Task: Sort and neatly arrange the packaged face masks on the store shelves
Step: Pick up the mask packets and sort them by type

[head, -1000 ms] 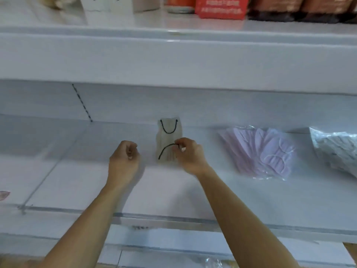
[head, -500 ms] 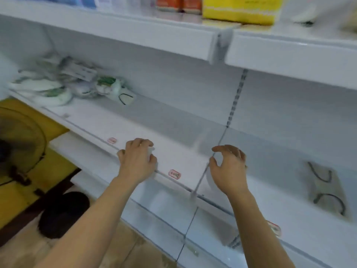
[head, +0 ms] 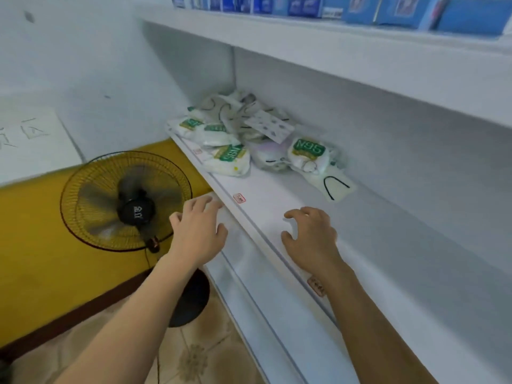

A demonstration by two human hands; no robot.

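a jumbled heap of white plastic-wrapped face mask packs with green n95 labels (head: 230, 159) lies at the far left end of the white store shelf (head: 277, 206), against the side wall. one flat pale pack with black ear loops (head: 333, 185) lies just beside the heap. the person's left hand (head: 198, 231) hovers before the shelf edge, fingers loosely spread, holding nothing. the right hand (head: 310, 236) hangs over the shelf, fingers bent clawlike, empty. a black pedestal fan (head: 126, 200) stands to the left.

We now face the shelf's left end: the heap of white, green-labelled mask packets (head: 249, 139) looms nearer, our empty left hand (head: 198, 234) and right hand (head: 310, 239) reaching toward it with looser fingers.
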